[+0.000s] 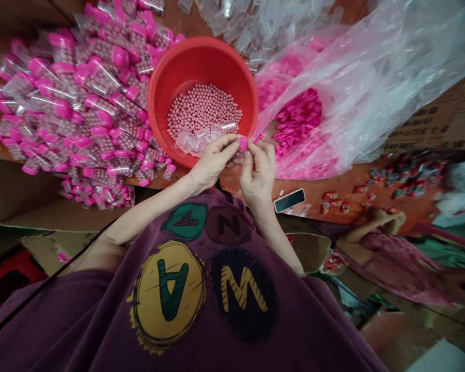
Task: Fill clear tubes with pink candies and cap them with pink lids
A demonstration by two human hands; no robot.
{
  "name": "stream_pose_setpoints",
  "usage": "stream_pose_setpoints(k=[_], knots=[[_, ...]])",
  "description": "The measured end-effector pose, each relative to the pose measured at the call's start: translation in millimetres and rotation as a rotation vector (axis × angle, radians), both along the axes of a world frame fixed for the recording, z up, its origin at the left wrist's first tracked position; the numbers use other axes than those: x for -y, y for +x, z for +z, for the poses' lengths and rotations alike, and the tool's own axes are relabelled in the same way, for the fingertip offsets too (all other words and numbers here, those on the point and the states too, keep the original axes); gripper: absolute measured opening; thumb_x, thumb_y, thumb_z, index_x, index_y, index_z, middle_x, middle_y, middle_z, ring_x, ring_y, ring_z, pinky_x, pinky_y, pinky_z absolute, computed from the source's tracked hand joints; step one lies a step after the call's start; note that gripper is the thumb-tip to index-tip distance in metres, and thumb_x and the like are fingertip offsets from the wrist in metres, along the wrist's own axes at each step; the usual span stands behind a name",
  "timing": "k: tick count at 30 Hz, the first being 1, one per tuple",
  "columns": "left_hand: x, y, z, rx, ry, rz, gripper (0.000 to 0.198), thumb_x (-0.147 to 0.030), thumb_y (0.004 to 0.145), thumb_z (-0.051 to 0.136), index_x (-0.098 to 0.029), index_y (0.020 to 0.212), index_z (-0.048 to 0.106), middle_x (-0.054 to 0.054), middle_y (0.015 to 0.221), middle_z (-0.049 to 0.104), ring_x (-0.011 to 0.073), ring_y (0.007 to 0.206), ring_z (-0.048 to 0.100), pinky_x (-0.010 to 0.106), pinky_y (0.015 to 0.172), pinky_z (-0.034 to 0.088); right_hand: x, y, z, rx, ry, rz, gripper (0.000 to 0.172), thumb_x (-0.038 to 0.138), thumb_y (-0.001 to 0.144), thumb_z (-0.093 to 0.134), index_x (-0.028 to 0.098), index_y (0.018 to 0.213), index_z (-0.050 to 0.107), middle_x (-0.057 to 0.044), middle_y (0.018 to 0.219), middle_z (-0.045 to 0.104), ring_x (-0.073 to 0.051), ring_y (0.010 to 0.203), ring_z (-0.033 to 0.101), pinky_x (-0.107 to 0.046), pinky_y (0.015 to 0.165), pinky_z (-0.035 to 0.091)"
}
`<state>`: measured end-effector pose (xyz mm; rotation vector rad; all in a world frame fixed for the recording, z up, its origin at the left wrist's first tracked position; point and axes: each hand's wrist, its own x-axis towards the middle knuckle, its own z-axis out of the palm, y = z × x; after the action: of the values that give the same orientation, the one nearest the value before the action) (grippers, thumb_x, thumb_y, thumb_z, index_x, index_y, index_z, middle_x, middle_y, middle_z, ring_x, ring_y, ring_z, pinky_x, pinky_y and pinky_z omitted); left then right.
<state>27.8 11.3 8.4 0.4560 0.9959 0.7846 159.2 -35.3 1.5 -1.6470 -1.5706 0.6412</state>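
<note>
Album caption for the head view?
Left hand and right hand hold a pink cap by a red bowl of pink beads.

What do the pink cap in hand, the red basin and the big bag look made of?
Pink cap: likely plastic, bright, opaque; finish too small to tell. Red basin: probably plastic, satin, with a thick rounded rim. Big bag: seemingly thin plastic film, wrinkled, shiny, see-through.

Light is dim, and the edges look stretched.

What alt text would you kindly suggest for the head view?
A person's left hand and right hand hold a pink cap by a red bowl of beads. Filled bottles are heaped at left; pink pieces lie in a bag at right.
</note>
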Motion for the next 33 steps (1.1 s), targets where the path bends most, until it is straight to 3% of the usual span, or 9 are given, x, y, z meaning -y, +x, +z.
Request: stream_pose_setpoints(k=[4, 7, 11, 15, 18, 24, 29, 31, 33], knots=[[-5.0, -10.5, 6.4, -0.046, 0.092, -0.029, 0.013, -0.032, 0.096, 0.077, -0.020, 0.102, 0.075, -0.001, 0.085, 0.068, 0.0063, 0.067, 0.056, 0.019, 0.063, 0.046, -1.0, 6.1, 16.2, -0.036, -0.022, 0.099, 0.039, 0.048, 0.110, 0.046, 0.038, 0.138, 0.071, -0.008, 0.117, 0.070, -0.026, 0.114, 0.068, -0.053, 0.103, 0.060], [-8.7, -21.9, 3.7, 0.011, 0.175, -0.114, 0.028, -0.044, 0.087, 0.087, -0.020, 0.099, 0.077, -0.002, 0.077, 0.064, 0.0069, 0.063, 0.054, 0.020, 0.059, 0.044, -8.4, 12.9, 22.7, -0.085, -0.017, 0.149, 0.034, 0.053, 0.108, 0.052, 0.037, 0.125, 0.077, -0.005, 0.107, 0.073, -0.023, 0.104, 0.070, -0.048, 0.098, 0.062], [-6.9, -28.0, 0.6, 0.050, 0.171, -0.301, 0.037, -0.050, 0.080, 0.091, -0.018, 0.096, 0.079, -0.002, 0.071, 0.061, 0.0066, 0.058, 0.053, 0.020, 0.054, 0.040, -25.4, 5.6, 10.9, -0.375, -0.078, -0.044, 0.060, 0.076, 0.104, 0.038, 0.036, 0.131, 0.073, -0.005, 0.102, 0.071, -0.022, 0.087, 0.068, -0.046, 0.088, 0.064], [-4.8, -27.3, 5.0, 0.015, 0.213, -0.399, 0.031, -0.044, 0.086, 0.086, -0.017, 0.098, 0.078, -0.003, 0.068, 0.059, 0.0062, 0.055, 0.049, 0.020, 0.051, 0.035, -37.4, -13.5, -11.0, -0.819, -0.302, 0.022, 0.086, 0.095, 0.091, 0.029, 0.040, 0.149, 0.058, -0.008, 0.105, 0.074, -0.026, 0.084, 0.068, -0.044, 0.071, 0.064], [-5.5, -28.7, 11.6, -0.087, 0.323, -0.445, 0.019, -0.032, 0.088, 0.083, -0.016, 0.095, 0.077, -0.002, 0.071, 0.060, 0.0070, 0.060, 0.051, 0.021, 0.055, 0.039, -34.5, -20.8, -14.7, -1.013, -0.423, 0.092, 0.088, 0.095, 0.089, 0.032, 0.038, 0.152, 0.052, -0.008, 0.108, 0.074, -0.026, 0.083, 0.068, -0.042, 0.065, 0.063], [2.2, -23.4, 16.3, -0.278, 0.478, -0.386, 0.008, -0.016, 0.088, 0.075, -0.015, 0.096, 0.075, 0.000, 0.086, 0.069, 0.0111, 0.077, 0.062, 0.024, 0.071, 0.049, -30.6, -10.8, -6.1, -0.861, -0.415, 0.131, 0.075, 0.084, 0.098, 0.036, 0.038, 0.157, 0.050, -0.007, 0.118, 0.072, -0.025, 0.092, 0.069, -0.041, 0.081, 0.063], [9.4, -16.8, -7.4, -0.181, 0.192, -0.288, 0.017, -0.035, 0.096, 0.074, -0.018, 0.102, 0.074, 0.001, 0.086, 0.070, 0.0110, 0.069, 0.064, 0.024, 0.064, 0.050, -48.0, -5.7, -56.6, -0.772, -0.338, 0.066, 0.087, 0.092, 0.095, 0.016, 0.039, 0.152, 0.053, -0.009, 0.113, 0.071, -0.027, 0.096, 0.071, -0.045, 0.089, 0.062], [2.5, -30.0, -19.5, -0.200, 0.126, -0.228, 0.021, -0.040, 0.096, 0.073, -0.019, 0.099, 0.074, 0.002, 0.086, 0.073, 0.0123, 0.071, 0.067, 0.026, 0.065, 0.052, -49.8, -7.2, -83.0, -0.744, -0.333, 0.034, 0.093, 0.095, 0.092, 0.012, 0.033, 0.146, 0.057, -0.010, 0.112, 0.072, -0.027, 0.095, 0.072, -0.045, 0.086, 0.063], [-14.0, -61.4, -28.0, -0.340, 0.208, -0.081, 0.021, -0.041, 0.092, 0.078, -0.021, 0.097, 0.076, 0.002, 0.090, 0.077, 0.0140, 0.081, 0.071, 0.028, 0.075, 0.057, -45.9, -9.3, -103.9, -0.705, -0.347, -0.088, 0.084, 0.091, 0.097, 0.022, 0.027, 0.132, 0.064, -0.010, 0.105, 0.072, -0.024, 0.088, 0.073, -0.043, 0.082, 0.062]])
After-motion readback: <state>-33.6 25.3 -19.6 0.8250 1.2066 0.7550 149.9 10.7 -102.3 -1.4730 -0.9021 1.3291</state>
